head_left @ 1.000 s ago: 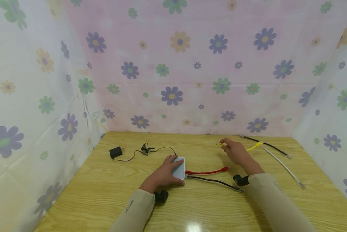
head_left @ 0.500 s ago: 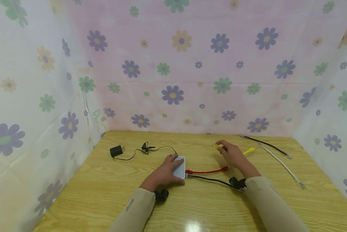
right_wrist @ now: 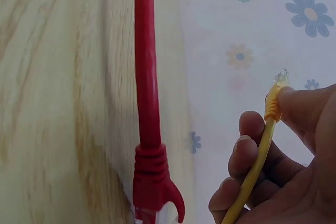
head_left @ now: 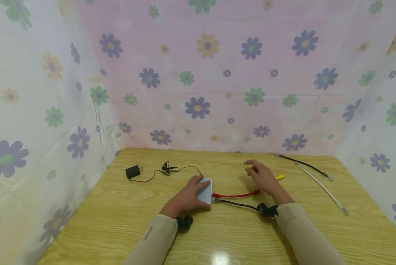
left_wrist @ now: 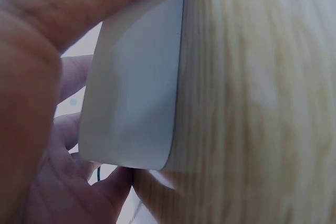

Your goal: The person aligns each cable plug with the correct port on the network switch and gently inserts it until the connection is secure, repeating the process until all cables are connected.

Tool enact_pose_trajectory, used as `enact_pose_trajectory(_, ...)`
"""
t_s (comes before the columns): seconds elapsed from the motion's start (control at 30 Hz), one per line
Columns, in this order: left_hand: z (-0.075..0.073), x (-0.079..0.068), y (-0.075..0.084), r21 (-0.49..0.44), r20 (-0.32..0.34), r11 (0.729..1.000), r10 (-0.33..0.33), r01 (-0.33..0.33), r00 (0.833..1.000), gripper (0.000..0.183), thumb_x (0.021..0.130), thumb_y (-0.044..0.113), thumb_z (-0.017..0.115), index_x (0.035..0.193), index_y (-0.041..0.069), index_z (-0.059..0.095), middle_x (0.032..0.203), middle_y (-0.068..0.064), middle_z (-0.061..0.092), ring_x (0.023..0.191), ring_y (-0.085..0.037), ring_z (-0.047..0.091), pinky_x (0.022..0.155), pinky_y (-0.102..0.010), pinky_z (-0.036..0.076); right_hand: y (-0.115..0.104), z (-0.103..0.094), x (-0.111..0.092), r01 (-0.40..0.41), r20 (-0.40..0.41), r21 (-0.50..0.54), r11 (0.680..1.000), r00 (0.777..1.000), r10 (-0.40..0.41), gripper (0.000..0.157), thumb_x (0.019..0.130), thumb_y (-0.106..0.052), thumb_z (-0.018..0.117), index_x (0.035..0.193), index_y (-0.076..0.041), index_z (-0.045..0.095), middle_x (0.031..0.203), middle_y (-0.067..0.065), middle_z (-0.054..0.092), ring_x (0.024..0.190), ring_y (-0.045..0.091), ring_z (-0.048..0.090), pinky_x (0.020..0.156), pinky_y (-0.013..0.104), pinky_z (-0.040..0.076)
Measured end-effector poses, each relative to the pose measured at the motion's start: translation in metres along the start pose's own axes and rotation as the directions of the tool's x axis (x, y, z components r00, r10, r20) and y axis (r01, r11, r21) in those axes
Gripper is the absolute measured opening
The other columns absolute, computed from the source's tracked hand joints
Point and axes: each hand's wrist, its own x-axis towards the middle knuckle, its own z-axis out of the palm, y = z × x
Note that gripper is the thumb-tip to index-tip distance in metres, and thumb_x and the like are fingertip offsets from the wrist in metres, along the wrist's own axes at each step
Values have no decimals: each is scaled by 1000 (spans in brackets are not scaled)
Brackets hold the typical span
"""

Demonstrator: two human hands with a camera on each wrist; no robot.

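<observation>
Right hand: the right hand (head_left: 264, 180) is pinching the yellow cable (right_wrist: 257, 166) behind its clear plug, the strand trailing down past the other fingers.
Yellow cable, just now: it is shifting leftward with the hand, its far end pulling away from the white cable (head_left: 320, 187) it was overlapping a second ago; this seems to be bringing the plug nearer the box, with joining them likely the work in hand.
Left hand: the left hand (head_left: 188, 197) is staying put, gripping the white box (head_left: 204, 195) between thumb and fingers on the desk (head_left: 118, 221).
Box's right side: the red cable (head_left: 236, 196) and the near black cable (head_left: 236, 203) are meeting it, apparently plugged in.
Wrist room: the red cable's loose plug is lying just beside the right forearm; the wrist camera (head_left: 267, 210) is partly hiding the black one's end, so snagging looks possible.
Open wood: bare desk is stretching between the yellow plug and the box.
Outer edges: the black adapter (head_left: 133, 172) is lying toward the left edge, the far black cable (head_left: 304, 163) near the back right.
</observation>
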Motion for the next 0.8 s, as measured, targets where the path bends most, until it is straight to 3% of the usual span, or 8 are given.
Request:
enact_pose_trajectory(0.13,1,0,0,-8,-2,1000,2,-2,1000,90,77,45,80,152,26,35,162,-7,16,151,-35,7,93,-51,45,0,2,-1,-22,11,63,998,1000,22,38,105,-38,40,137,-21,51,118,16,60,96,29,58,73,36,48)
enact_pose_trajectory(0.3,0,0,1,-6,-3,1000,6,-6,1000,90,77,45,81,152,26,35,162,-7,17,150,-35,8,92,-50,45,-3,4,-2,-36,32,111,993,999,33,40,106,-31,40,140,-13,51,126,19,58,104,31,58,83,41,49)
enact_pose_trajectory(0.47,0,0,0,-15,-1,1000,7,-7,1000,90,77,44,81,152,25,35,162,-7,16,150,-36,8,92,-50,45,-10,2,-4,-35,70,108,994,997,27,41,106,-29,40,139,-7,51,123,20,60,103,32,58,86,44,48)
enact_pose_trajectory(0.8,-1,1,0,11,3,1000,0,0,1000,91,76,45,81,152,25,35,162,-7,17,150,-36,7,93,-51,45,-22,0,-2,-34,122,160,987,992,14,39,106,-30,40,133,-6,54,118,21,59,99,33,56,85,46,46)
